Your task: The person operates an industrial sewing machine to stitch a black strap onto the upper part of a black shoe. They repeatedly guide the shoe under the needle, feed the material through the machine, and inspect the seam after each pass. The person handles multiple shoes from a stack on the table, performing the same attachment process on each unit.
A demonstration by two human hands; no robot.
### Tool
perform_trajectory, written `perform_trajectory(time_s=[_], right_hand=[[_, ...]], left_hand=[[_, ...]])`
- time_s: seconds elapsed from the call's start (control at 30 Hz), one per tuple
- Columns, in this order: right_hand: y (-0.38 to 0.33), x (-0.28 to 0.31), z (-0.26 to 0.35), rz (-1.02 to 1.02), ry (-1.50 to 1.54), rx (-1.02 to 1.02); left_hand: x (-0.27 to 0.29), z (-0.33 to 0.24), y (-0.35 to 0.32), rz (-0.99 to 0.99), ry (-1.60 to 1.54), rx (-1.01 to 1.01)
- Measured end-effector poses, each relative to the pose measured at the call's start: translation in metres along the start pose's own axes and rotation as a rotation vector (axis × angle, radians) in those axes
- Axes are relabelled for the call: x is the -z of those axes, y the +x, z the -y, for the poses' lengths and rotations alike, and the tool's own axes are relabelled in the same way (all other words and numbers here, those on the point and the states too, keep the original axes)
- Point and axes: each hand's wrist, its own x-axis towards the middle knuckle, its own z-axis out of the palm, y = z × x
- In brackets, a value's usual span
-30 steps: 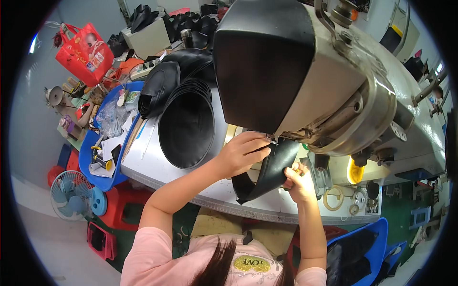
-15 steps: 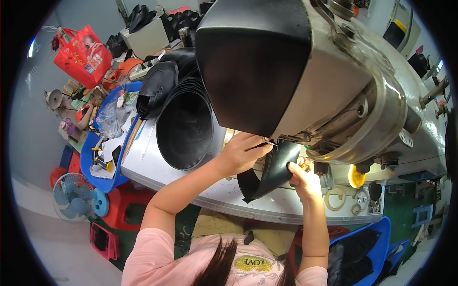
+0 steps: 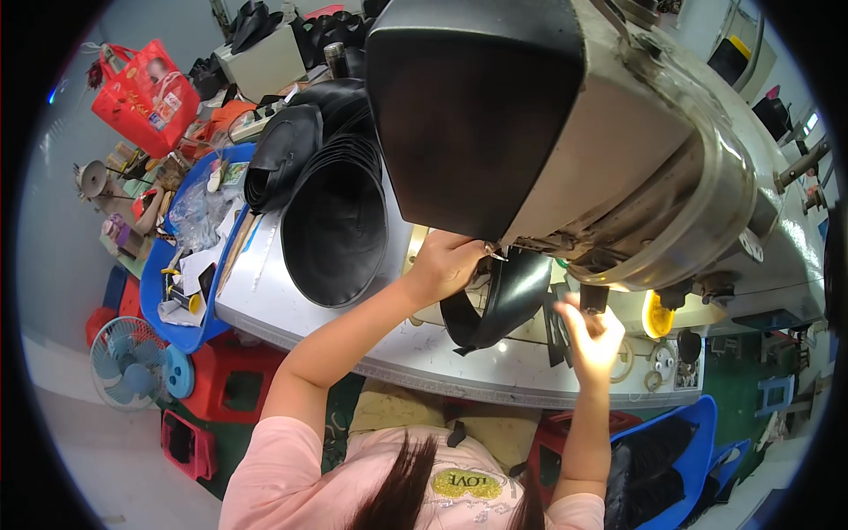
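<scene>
A curved black leather piece (image 3: 508,296) hangs under the head of a large grey sewing machine (image 3: 618,150). My left hand (image 3: 446,265) pinches its upper edge close to the machine's needle area. My right hand (image 3: 590,336) is lower and to the right, fingers closed on a narrow black strip (image 3: 556,322) at the piece's right end. The needle itself is hidden behind my left hand and the machine head.
A stack of black curved leather pieces (image 3: 336,212) lies on the silver table (image 3: 265,300) to the left. A blue tray (image 3: 190,265) with papers and plastic, red stools (image 3: 230,384), a small fan (image 3: 132,367), a red bag (image 3: 146,88) and a blue bin (image 3: 680,459) surround the table.
My right hand has dropped a little and shifted right along the black piece. My left hand stays at the piece's top edge. The view has tilted closer to the machine head.
</scene>
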Motion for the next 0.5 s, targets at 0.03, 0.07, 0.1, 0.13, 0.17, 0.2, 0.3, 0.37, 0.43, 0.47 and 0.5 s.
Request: perform_trajectory(time_s=[0.03,0.07,0.1,0.13,0.17,0.2,0.3,0.37,0.43,0.47,0.5], right_hand=[[-0.007,0.014,0.011,-0.046,-0.11,0.05],[-0.015,0.034,0.022,-0.089,-0.22,0.098],[-0.019,0.061,0.024,-0.243,-0.596,0.353],[-0.013,0.093,0.033,-0.238,-0.596,0.55],[-0.006,0.127,0.041,-0.414,-0.522,0.617],[0.001,0.181,0.052,-0.708,-0.651,0.734],[0.05,0.319,0.092,-1.023,-1.147,0.885],[0.073,0.41,0.089,-1.056,-1.116,0.651],[0.092,0.465,0.073,-1.041,-0.968,0.313],[0.094,0.49,0.067,-1.019,-0.904,0.195],[0.09,0.51,0.061,-0.956,-0.846,0.178]], left_hand=[[-0.001,0.001,-0.001,-0.009,0.003,-0.002],[-0.002,0.002,-0.002,-0.017,0.007,-0.001],[-0.002,0.003,-0.002,-0.029,0.007,0.002],[-0.002,0.002,-0.002,-0.035,0.009,0.004],[-0.002,0.002,-0.003,-0.042,0.013,0.005],[-0.003,0.0,-0.001,-0.043,-0.002,0.008],[-0.003,-0.004,-0.001,-0.04,0.022,0.014],[-0.005,-0.003,-0.002,-0.053,0.02,0.028],[-0.004,-0.002,-0.002,-0.056,0.018,0.036],[-0.005,-0.002,-0.003,-0.056,0.011,0.039],[-0.006,-0.003,-0.003,-0.06,0.005,0.047]])
